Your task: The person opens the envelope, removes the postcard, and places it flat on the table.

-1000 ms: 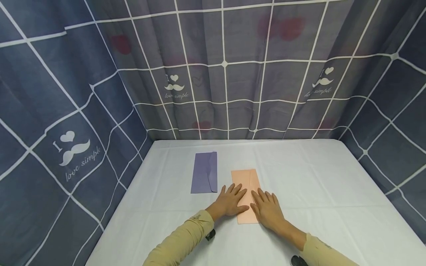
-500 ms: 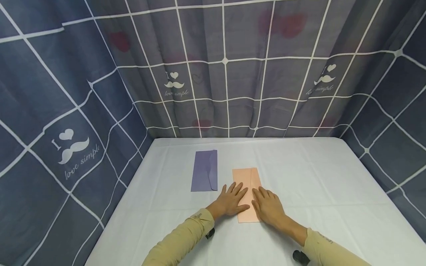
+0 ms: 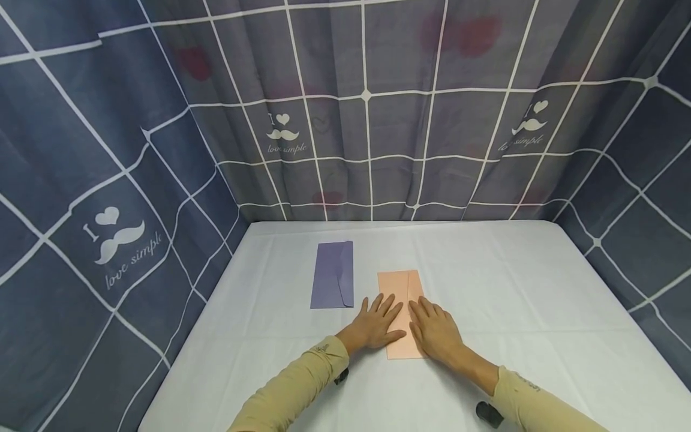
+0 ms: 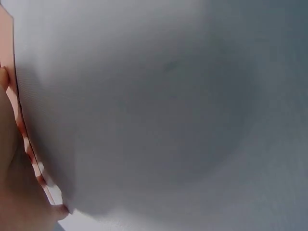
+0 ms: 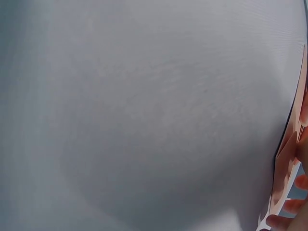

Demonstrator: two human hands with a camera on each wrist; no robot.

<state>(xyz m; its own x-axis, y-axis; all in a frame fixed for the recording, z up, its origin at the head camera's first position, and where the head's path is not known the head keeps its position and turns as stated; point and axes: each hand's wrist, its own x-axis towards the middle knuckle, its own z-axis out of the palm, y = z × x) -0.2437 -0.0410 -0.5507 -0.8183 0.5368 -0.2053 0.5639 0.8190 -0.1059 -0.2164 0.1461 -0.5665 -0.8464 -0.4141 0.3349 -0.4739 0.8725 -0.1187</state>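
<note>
A peach-coloured envelope (image 3: pixel 398 283) lies lengthwise on the white table, its flap seam running along its right part. My left hand (image 3: pixel 372 327) rests on its left edge with fingers spread and straight. The right hand (image 3: pixel 437 333) lies over the right edge, fingers extended and close together, fingertips at the flap seam. In the left wrist view, a strip of the envelope (image 4: pixel 7 41) shows beside the hand (image 4: pixel 21 202). The right wrist view catches the envelope's edge (image 5: pixel 285 166) slightly raised, with fingertips (image 5: pixel 292 206) next to it.
A purple envelope (image 3: pixel 326 276) lies flap side up, left of and behind the peach one. White cloth covers the table (image 3: pixel 502 276). Dark grid-patterned curtains (image 3: pixel 399 132) enclose the back and both sides. Black wrist devices (image 3: pixel 488 414) sit under the cuffs.
The right hand's fingers have drawn closer together and shifted slightly on the envelope. My left hand stays in place. The whole head view has moved slightly.
</note>
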